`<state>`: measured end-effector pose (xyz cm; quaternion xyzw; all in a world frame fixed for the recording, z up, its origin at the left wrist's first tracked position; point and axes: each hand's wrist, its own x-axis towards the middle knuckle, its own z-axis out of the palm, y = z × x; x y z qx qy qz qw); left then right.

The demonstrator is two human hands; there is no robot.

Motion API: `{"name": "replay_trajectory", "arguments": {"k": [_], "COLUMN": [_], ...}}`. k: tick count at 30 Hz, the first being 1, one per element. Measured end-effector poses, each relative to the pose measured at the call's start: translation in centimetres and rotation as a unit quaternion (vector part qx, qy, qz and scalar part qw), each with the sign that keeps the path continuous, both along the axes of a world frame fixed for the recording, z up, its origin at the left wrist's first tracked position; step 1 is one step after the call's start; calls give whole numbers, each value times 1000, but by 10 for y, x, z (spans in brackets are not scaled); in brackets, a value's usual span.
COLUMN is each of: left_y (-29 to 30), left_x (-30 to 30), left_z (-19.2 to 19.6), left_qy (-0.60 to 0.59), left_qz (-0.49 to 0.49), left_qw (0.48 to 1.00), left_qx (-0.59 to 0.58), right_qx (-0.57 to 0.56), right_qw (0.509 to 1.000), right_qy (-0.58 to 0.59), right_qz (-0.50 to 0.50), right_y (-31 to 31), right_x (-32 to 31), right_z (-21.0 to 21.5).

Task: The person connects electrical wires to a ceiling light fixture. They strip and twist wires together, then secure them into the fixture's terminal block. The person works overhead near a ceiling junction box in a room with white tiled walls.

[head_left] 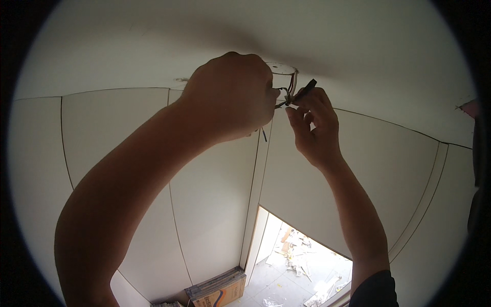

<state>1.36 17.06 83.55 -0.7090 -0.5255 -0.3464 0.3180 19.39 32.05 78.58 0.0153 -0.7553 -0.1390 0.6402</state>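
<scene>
Both of my arms reach up to a round hole in the white ceiling [282, 68], from which several thin wires [290, 89] hang. My left hand [232, 94] is closed in a fist just left of the hole, gripping the wires at their lower ends. My right hand [314, 123] is on the other side of the wires and pinches a small dark strip, possibly tape or a wire end [306, 90], between thumb and forefinger. A short dark wire tip [264, 134] sticks out below my left hand.
White wall panels [117, 148] with thin seams run down from the ceiling. Below is a doorway [302, 256] with a lit floor strewn with debris. Stacked flat cardboard boxes [217, 289] lean at the foot of the wall.
</scene>
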Motion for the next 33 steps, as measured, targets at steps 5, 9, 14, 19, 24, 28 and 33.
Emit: {"name": "replay_trajectory", "arguments": {"k": [5, 9, 14, 19, 24, 28, 33], "left_y": [-6, 20, 11, 2, 5, 8, 16], "left_x": [-6, -33, -19, -3, -1, 1, -8], "left_z": [-1, -13, -26, -25, -26, -30, -38], "left_qy": [97, 51, -45, -118, -135, -128, -111], "left_qz": [64, -38, -45, -67, -70, -56, -69], "left_qw": [993, 997, 998, 988, 986, 990, 991], "left_qx": [-6, 42, 15, -70, -69, -26, 42], "right_qx": [-25, -140, -268, -317, -396, -364, -336], "right_qw": [999, 984, 941, 911, 882, 877, 875], "right_qy": [-10, -93, -206, -216, -135, -101, -76], "right_qz": [20, 61, 23, 149, 216, 297, 340], "right_y": [-9, -27, -35, -30, -37, -16, -10], "right_x": [5, 12, 21, 20, 10, 7, -2], "right_z": [17, 28, 44, 40, 31, 12, -7]}}
